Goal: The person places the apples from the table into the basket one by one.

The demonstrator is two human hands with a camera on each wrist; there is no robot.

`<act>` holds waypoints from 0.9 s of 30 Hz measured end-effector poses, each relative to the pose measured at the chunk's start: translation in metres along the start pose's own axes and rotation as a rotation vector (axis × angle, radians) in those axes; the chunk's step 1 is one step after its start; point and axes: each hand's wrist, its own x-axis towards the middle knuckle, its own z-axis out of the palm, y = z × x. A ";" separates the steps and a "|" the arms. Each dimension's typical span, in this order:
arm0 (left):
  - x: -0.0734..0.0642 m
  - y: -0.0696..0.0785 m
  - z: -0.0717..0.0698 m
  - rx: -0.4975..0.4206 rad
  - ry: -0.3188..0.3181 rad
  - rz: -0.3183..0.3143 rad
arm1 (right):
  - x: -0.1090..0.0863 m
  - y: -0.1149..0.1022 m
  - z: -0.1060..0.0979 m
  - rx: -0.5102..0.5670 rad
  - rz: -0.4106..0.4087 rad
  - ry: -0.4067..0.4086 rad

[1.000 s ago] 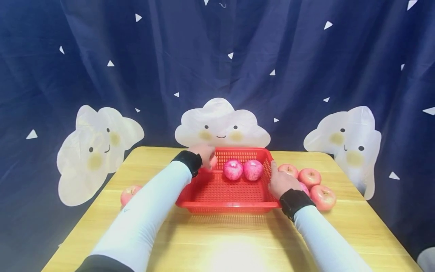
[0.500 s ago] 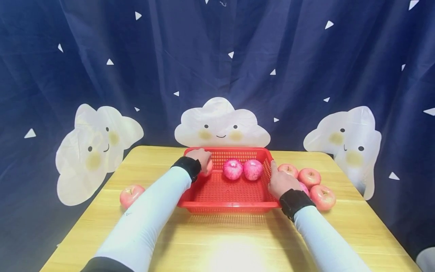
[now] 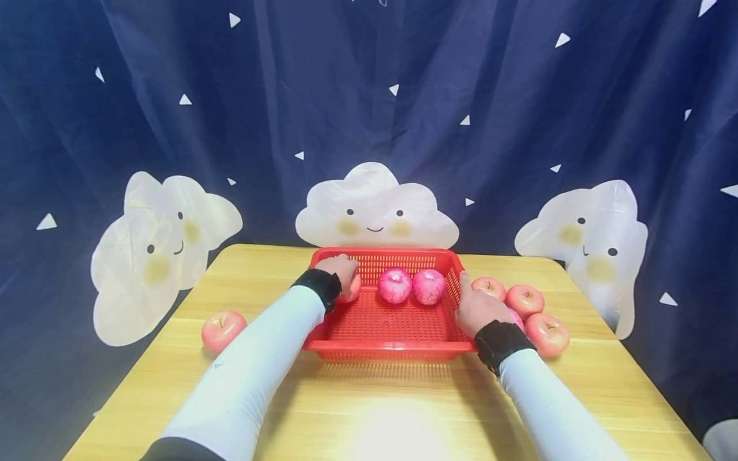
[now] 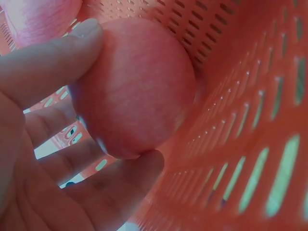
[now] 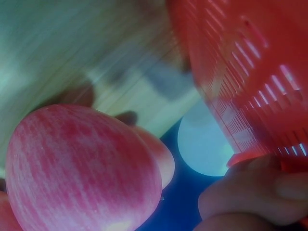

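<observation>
A red slotted plastic basket (image 3: 392,346) stands on the table. In its back left corner my left hand (image 3: 339,270) holds a pale red apple (image 4: 137,89), thumb on one side and fingers around the other. Two deeper pink apples, a left one (image 3: 394,285) and a right one (image 3: 429,287), sit side by side along the back of the basket. My right hand (image 3: 480,310) grips the basket's right rim; in the right wrist view its bent fingers (image 5: 245,202) show at that rim, partly cut off by the frame.
Several apples cluster just right of the basket, among them a front one (image 3: 548,335) and a pink striped one (image 5: 82,168) close to my right hand. A lone apple (image 3: 223,331) lies left of my left forearm. A dark blue curtain (image 3: 369,83) hangs behind the table (image 3: 323,410).
My left hand has shifted slightly left and down with the apple, into the basket's back left corner. The right hand keeps its place on the rim.
</observation>
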 end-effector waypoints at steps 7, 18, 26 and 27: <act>-0.004 0.000 0.002 0.048 0.041 0.010 | 0.001 0.000 0.000 -0.013 -0.012 0.018; -0.026 0.010 -0.010 0.139 0.109 0.090 | -0.001 -0.001 0.001 -0.026 -0.026 0.032; -0.036 0.016 -0.026 0.164 0.149 0.114 | -0.001 -0.001 -0.001 0.007 -0.010 0.002; -0.037 0.016 -0.028 0.158 0.155 0.122 | -0.001 -0.001 -0.001 0.012 -0.012 0.001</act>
